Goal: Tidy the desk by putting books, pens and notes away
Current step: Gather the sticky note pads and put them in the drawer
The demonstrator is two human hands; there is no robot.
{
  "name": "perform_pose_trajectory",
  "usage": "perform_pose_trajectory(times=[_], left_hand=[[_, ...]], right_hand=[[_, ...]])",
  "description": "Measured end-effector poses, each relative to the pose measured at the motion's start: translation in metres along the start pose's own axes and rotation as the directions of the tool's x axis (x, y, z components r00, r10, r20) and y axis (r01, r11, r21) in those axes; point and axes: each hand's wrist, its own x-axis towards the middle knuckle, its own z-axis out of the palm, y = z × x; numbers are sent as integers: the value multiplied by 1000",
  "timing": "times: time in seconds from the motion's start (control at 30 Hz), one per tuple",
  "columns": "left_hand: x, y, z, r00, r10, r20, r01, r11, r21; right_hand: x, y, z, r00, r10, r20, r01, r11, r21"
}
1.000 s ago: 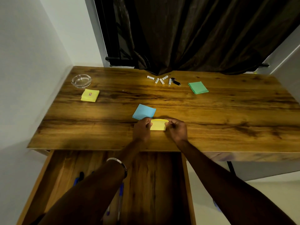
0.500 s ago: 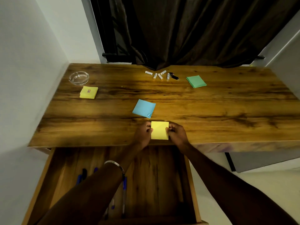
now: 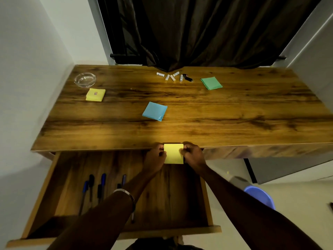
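Presently, left hand point(image 3: 155, 157) and right hand point(image 3: 193, 155) pinch one yellow note pad point(image 3: 173, 153) between their fingers, above the open drawer point(image 3: 180, 192) (several pens point(image 3: 103, 181) inside). Three pads remain on the desk point(image 3: 234, 120): yellow point(image 3: 95, 94), blue point(image 3: 155, 111), green point(image 3: 211, 83).

Dark curtain point(image 3: 207, 29) across the top before me, white wall point(image 3: 27, 69) at left, my wooden table point(image 3: 234, 114) mid-frame, pale floor point(image 3: 297, 204) lower right

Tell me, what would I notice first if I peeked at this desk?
Two hands, left and right, pinch a bright yellow note pad at the desk's front edge, above the open drawer. Pens lie in the drawer's left part. A blue pad sits mid-desk.
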Motion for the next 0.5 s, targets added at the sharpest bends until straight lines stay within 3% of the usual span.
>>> perform_pose_trajectory(times=[0.13,0.33,0.5], left_hand=[[-28,-20,14,994,-74,79,75,997,-18],[-65,-46,39,972,-197,124,206,977,-59],[-83,-51,58,870,-411,271,464,868,-174]], right_hand=[[-26,13,-5,985,99,140,-85,991,-108],[-48,23,-8,940,113,321,46,894,-446],[-63,32,1,910,119,398,199,716,-669]])
